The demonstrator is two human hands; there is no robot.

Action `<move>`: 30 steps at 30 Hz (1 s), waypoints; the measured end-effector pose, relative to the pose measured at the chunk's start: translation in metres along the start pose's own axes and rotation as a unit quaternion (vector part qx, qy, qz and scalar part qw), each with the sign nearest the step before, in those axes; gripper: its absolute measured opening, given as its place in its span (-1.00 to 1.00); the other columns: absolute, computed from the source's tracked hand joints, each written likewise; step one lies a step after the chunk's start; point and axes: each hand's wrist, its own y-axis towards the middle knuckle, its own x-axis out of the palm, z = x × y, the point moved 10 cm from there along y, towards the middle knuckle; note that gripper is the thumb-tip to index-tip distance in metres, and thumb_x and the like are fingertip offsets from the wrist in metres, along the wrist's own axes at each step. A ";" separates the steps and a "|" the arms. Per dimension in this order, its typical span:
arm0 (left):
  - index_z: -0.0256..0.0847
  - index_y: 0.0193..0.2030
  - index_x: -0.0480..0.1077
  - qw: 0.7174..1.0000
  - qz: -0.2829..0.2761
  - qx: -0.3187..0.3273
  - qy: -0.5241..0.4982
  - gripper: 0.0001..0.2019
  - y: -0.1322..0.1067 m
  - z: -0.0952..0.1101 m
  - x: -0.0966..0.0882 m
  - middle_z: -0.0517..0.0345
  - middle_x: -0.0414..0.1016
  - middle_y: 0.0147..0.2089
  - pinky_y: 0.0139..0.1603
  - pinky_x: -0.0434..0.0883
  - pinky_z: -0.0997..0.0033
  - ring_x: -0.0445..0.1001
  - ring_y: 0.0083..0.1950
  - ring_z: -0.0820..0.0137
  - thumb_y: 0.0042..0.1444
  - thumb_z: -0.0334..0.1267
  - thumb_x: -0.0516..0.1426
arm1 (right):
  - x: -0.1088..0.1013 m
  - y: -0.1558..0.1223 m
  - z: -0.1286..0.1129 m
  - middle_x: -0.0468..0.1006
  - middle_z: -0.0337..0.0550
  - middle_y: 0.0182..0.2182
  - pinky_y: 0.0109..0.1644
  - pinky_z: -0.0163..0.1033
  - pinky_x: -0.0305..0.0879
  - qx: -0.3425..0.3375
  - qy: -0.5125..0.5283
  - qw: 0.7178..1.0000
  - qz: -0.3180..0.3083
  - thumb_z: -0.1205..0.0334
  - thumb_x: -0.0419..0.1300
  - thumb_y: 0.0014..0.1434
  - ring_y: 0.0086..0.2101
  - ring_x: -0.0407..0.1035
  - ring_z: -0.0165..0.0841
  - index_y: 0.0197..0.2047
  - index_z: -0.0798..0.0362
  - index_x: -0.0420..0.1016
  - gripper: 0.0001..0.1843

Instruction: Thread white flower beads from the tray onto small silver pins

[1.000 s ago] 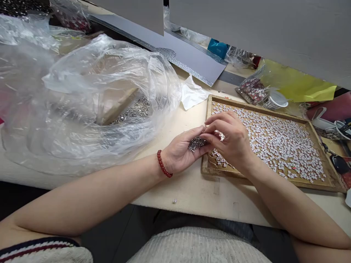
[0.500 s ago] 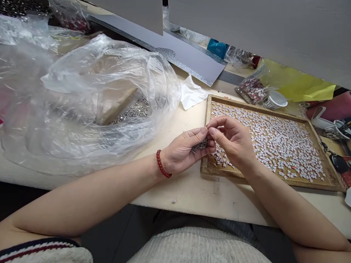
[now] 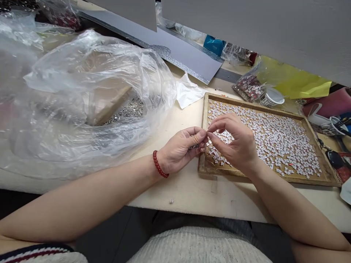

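Observation:
My left hand [image 3: 179, 148], with a red bead bracelet [image 3: 159, 164] at the wrist, is curled around a small heap of thin silvery metal pieces [image 3: 194, 141]. Its thumb presses against the index finger. My right hand [image 3: 237, 144] meets it there, thumb and index finger pinched at the left fingertips; whatever lies between them is too small to make out. Both hands are over the left edge of a wooden tray [image 3: 203, 146], in which many tiny white flower-shaped pieces [image 3: 276, 142] are spread.
Left of my hands lies a large clear plastic bag [image 3: 109, 146], its opening showing more silvery metal pieces [image 3: 127, 110]. Behind the tray are a white tissue [image 3: 189, 90], a bag of red and white pieces [image 3: 251, 87] and a white cup [image 3: 272, 98]. One small piece [image 3: 171, 201] lies near the table's front edge.
The whole view has shifted slightly, so things sit a little further left. My left fingers have closed more over the metal pieces, and my right fingers have straightened somewhat at the pinch.

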 end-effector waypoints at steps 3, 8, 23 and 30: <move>-0.34 -0.44 0.35 1.000 0.001 -0.002 0.014 -0.73 0.000 0.000 0.000 0.23 0.30 -0.49 -0.43 0.33 0.67 0.28 -0.46 0.64 -0.02 -0.17 0.28 | -0.001 -0.001 -0.005 0.50 -0.11 -0.35 -0.12 -0.12 0.31 -0.027 -0.038 0.999 -0.007 0.38 0.17 0.17 -0.25 0.37 -0.28 -0.34 0.06 0.39 -0.95; -0.33 -0.44 0.33 0.999 -0.005 0.005 0.032 -0.75 -0.002 0.002 0.004 0.24 0.30 -0.50 -0.44 0.31 0.66 0.27 -0.48 0.64 0.04 -0.18 0.23 | -0.002 -0.005 -0.011 0.47 -0.10 -0.33 -0.11 -0.09 0.28 -0.046 -0.070 0.996 -0.003 0.37 0.10 0.21 -0.24 0.35 -0.27 -0.30 0.03 0.33 -0.94; -0.34 -0.41 0.35 1.000 0.006 -0.022 0.019 -0.78 -0.005 -0.001 0.004 0.21 0.34 -0.45 -0.46 0.32 0.67 0.27 -0.49 0.66 0.02 -0.22 0.25 | -0.007 -0.011 0.010 0.45 -0.12 -0.34 -0.21 -0.16 0.30 0.065 0.037 0.997 0.013 0.35 0.12 0.21 -0.28 0.33 -0.32 -0.31 0.04 0.35 -0.95; -0.31 -0.54 0.22 0.999 0.023 -0.028 -0.020 -0.64 -0.002 0.003 0.004 0.25 0.17 -0.58 -0.62 0.14 0.67 0.09 -0.60 0.64 0.13 -0.09 0.11 | -0.024 -0.021 0.020 0.47 -0.14 -0.34 -0.12 -0.10 0.27 0.028 -0.058 0.998 0.017 0.35 0.12 0.20 -0.24 0.35 -0.28 -0.31 0.01 0.34 -0.94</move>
